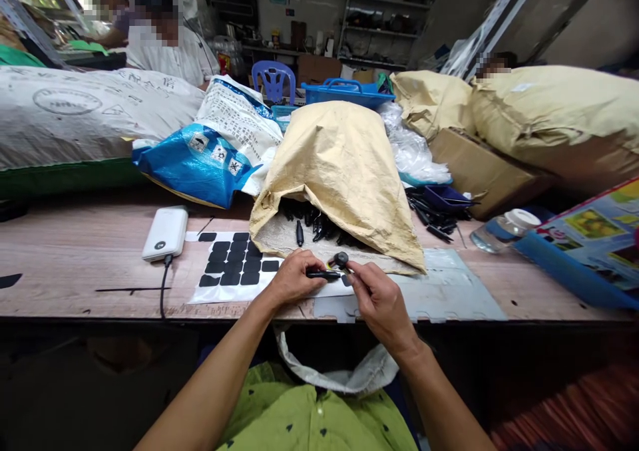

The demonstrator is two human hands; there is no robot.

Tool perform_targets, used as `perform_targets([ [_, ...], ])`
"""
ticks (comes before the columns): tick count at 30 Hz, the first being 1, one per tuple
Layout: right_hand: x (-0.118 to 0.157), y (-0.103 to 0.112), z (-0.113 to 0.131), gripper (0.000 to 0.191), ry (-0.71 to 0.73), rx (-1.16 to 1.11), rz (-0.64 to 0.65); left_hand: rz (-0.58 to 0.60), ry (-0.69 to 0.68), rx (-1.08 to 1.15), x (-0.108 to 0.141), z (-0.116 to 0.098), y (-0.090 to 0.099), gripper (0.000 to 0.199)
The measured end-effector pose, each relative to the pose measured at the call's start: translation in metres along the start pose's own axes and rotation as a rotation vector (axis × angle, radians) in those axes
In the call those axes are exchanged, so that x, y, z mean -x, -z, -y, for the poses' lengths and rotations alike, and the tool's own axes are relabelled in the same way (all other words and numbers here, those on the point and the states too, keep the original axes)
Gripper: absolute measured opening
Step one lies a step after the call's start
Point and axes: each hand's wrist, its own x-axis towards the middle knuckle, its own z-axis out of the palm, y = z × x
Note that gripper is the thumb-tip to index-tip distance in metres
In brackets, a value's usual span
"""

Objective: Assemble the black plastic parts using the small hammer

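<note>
Nearest my camera is the wearer's green shirt (319, 414). At 12 o'clock from it, above the table's near side, the left hand (293, 277) grips a slim black piece (323, 275), laid roughly along the 9-to-3 line. The right hand (378, 299) pinches a dark round-headed item (341, 259) beside its 3-o'clock end; I cannot tell whether the two touch. For good control, I would brace the left fingers, align both parts before applying pressure, and leave that end unobstructed. Outward: patched white sheet (219, 297) at 9 o'clock, paper sack (344, 158) at 12, power bank (167, 231) at 10.
</note>
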Motion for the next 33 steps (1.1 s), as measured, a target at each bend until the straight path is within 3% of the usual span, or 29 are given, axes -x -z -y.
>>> perform_targets([
  [4,0.003,-0.003,0.006,0.032,0.029,0.047,-0.026,-0.001,-0.004,0.007,0.000,0.001,0.000,0.013],
  [9,0.009,-0.008,0.005,0.033,0.037,0.182,0.108,0.003,-0.005,-0.015,0.000,-0.001,0.001,0.013],
  [14,0.008,0.000,0.001,0.032,-0.014,0.155,-0.030,0.007,0.004,0.008,0.000,0.000,0.001,0.014],
  [21,0.009,0.002,-0.006,0.031,-0.049,0.108,0.003,0.000,0.002,0.002,0.000,0.000,0.001,0.015],
  [25,0.001,0.006,-0.017,0.031,-0.085,0.131,-0.072,0.007,0.008,-0.024,0.000,0.000,0.002,0.017],
  [33,0.003,-0.005,-0.048,0.027,-0.074,0.388,-0.021,0.006,0.016,-0.038,0.001,0.001,0.001,0.021],
])
